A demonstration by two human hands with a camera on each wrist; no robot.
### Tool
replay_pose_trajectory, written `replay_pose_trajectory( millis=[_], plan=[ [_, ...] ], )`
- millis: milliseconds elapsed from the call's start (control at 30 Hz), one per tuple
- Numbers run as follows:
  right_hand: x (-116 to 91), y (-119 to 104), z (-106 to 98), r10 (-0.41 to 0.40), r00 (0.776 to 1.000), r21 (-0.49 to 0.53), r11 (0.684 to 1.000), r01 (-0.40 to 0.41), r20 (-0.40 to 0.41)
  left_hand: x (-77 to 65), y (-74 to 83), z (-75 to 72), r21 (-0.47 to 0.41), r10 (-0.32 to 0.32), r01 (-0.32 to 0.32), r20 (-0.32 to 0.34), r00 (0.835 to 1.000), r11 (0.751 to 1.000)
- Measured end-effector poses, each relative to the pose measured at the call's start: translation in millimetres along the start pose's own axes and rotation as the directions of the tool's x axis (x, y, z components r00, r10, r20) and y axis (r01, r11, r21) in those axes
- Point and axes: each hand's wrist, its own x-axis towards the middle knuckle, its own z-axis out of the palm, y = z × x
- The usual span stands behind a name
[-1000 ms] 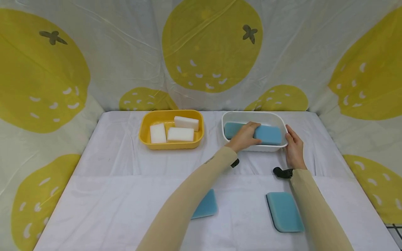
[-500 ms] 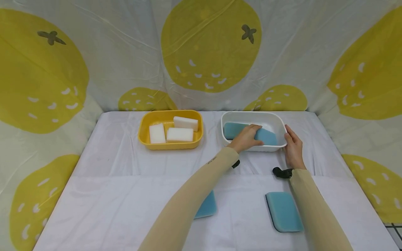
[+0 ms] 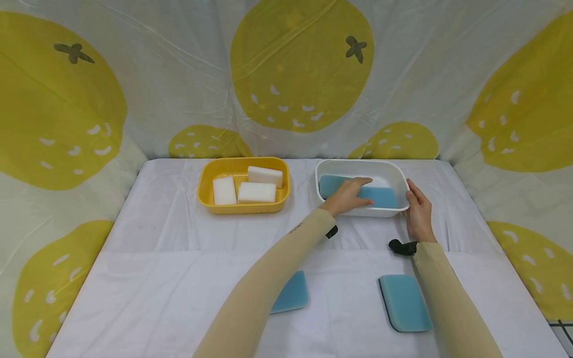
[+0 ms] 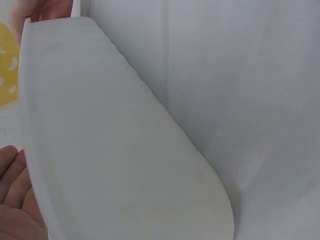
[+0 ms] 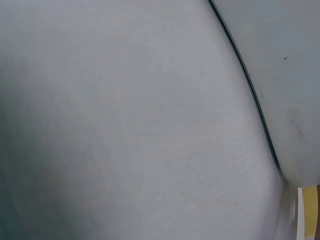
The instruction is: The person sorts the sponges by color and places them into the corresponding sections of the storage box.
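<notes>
At the back right stands a white plastic basin (image 3: 386,172) with blue sponges inside. My left hand (image 3: 345,196) reaches over its front rim, thumb and fingers spread apart, overlapping the right-hand sponge (image 3: 380,197) in the head view. Left of that lies another blue sponge (image 3: 330,185), partly behind the hand. My right hand (image 3: 420,211) grips the basin's right end at the rim. In the left wrist view the basin's outer wall (image 4: 115,130) fills the middle, with my left fingers (image 4: 17,192) at its left edge. The right wrist view shows mostly white cloth and basin wall (image 5: 295,90).
A yellow basin (image 3: 243,209) with several white sponges (image 3: 257,192) stands at the back left. Nearer me on the white cloth lie a blue sponge (image 3: 405,303) beside my right sleeve and another blue sponge (image 3: 293,292), partly under my left forearm. A lemon-print curtain (image 3: 302,64) rises behind.
The right-hand sponge in the white basin has dropped lower and turned to lie along the front wall. My left hand has loosened from it and drawn slightly left. My right hand stays put.
</notes>
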Motion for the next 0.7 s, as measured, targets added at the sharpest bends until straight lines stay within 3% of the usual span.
replay_pose_trajectory(
  millis=[200,367,533,700],
  plan=[
    [-1,-1,-1,0.004,1.0,-0.001,1.0,-0.004,0.014,-14.9,-1.5,-16.5,-0.085,0.019,-0.02,-0.018,1.0,0.996],
    [-1,-1,-1,-0.006,1.0,-0.021,1.0,0.006,0.018,-31.5,-5.6,-32.5,-0.128,0.077,-0.083,-0.05,0.996,0.988],
    [-2,0,-2,-0.008,1.0,-0.045,0.999,0.009,0.019,-49.2,-11.0,-47.1,-0.116,0.13,-0.143,-0.113,0.985,0.983],
    [-1,1,-1,-0.011,1.0,-0.036,0.999,0.012,0.022,-67.3,-15.0,-59.8,-0.087,0.135,-0.147,-0.138,0.981,0.985]
  ],
)
